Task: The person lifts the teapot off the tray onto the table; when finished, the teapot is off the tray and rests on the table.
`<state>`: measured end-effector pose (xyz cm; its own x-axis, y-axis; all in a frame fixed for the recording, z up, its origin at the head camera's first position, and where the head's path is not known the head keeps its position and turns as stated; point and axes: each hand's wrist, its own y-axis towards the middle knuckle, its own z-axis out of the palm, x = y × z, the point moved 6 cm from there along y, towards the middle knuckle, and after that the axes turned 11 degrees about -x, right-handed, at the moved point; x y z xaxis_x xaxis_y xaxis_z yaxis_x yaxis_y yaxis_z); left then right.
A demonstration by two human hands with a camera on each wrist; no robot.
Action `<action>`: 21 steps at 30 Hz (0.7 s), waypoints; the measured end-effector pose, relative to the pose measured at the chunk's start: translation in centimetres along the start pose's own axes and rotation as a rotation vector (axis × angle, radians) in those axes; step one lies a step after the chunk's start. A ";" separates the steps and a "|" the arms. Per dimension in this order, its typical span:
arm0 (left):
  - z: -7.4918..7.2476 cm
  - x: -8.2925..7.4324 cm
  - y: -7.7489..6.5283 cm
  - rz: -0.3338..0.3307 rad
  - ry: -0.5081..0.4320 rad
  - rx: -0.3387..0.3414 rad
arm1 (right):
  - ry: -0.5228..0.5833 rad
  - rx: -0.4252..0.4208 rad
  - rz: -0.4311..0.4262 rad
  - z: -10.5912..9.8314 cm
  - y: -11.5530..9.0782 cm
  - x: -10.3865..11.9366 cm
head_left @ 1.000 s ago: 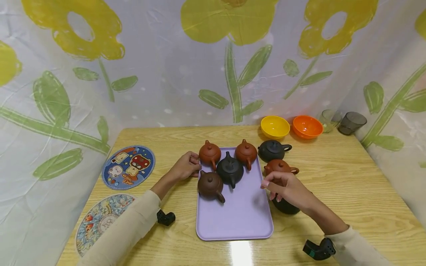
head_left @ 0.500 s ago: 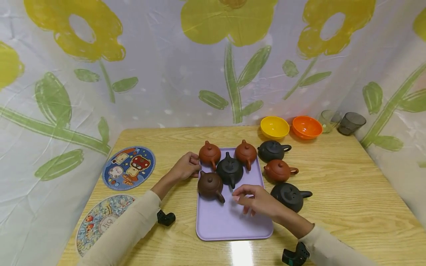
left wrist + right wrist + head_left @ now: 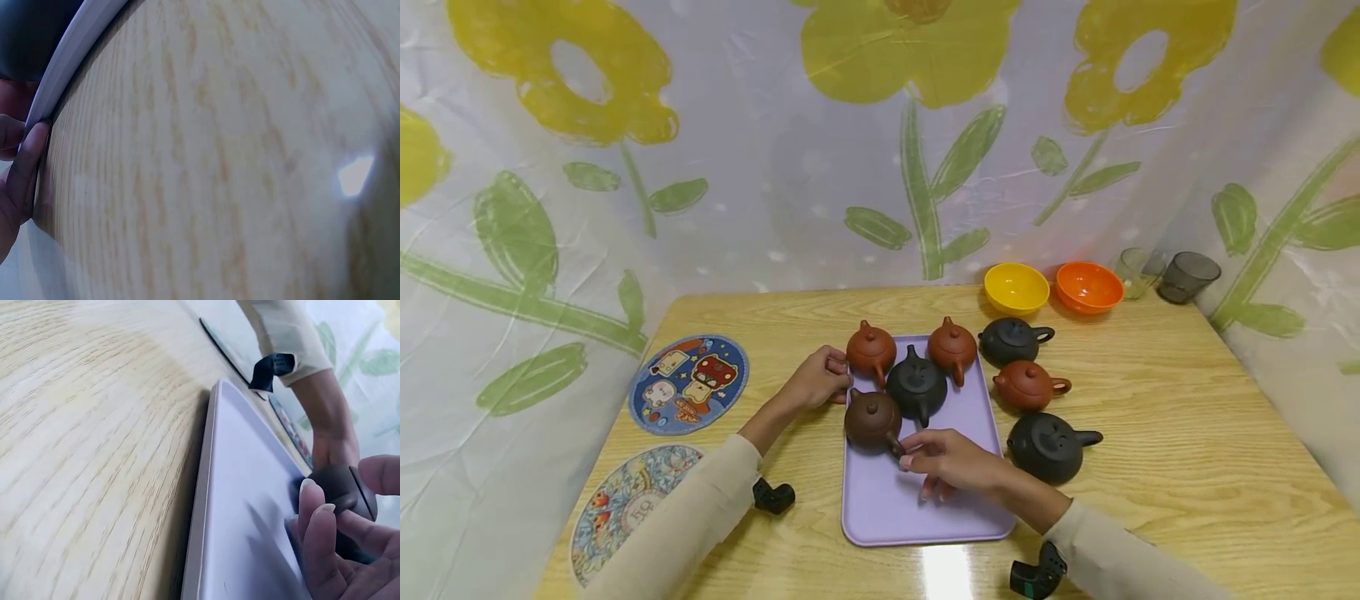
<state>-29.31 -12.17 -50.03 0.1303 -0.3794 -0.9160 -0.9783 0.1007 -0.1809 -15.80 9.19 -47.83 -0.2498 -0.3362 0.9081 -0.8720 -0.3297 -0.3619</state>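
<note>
Four-sided and lilac, a tray (image 3: 925,517) carries two reddish-brown teapots (image 3: 870,354), a black teapot (image 3: 917,385) and a dark brown teapot (image 3: 871,421). My left hand (image 3: 816,379) pinches the tray's left rim; its thumb and fingers meet around that rim in the left wrist view. Over the tray, my right hand (image 3: 955,462) has thumb and forefinger at the handle of the dark brown teapot, with the thumb still apart from it in the right wrist view. The other fingers (image 3: 319,544) spread loosely below.
Right of the tray stand a black teapot (image 3: 1011,342), a reddish-brown teapot (image 3: 1026,386) and another black one. Behind them are a yellow bowl (image 3: 1017,289), an orange bowl (image 3: 1090,289) and two glasses (image 3: 1187,279). Two round mats (image 3: 688,383) lie at left.
My right hand has moved left from above the teapots at the right, across the tray to the dark brown teapot's handle. The left hand stays at the tray's rim.
</note>
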 end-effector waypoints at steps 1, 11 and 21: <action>0.0 0.0 -0.1 0.001 -0.002 0.001 | 0.006 0.003 -0.002 0.2 0.1 0.0; -0.1 0.7 -0.4 -0.013 -0.006 0.001 | 0.050 0.035 0.017 1.2 0.4 0.3; 0.2 0.1 0.0 -0.005 -0.011 0.009 | 0.039 0.014 0.018 0.9 0.8 0.5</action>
<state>-29.23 -12.04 -50.13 0.1370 -0.3701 -0.9188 -0.9762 0.1072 -0.1888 -16.28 7.99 -47.82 -0.2817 -0.3078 0.9088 -0.8612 -0.3365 -0.3809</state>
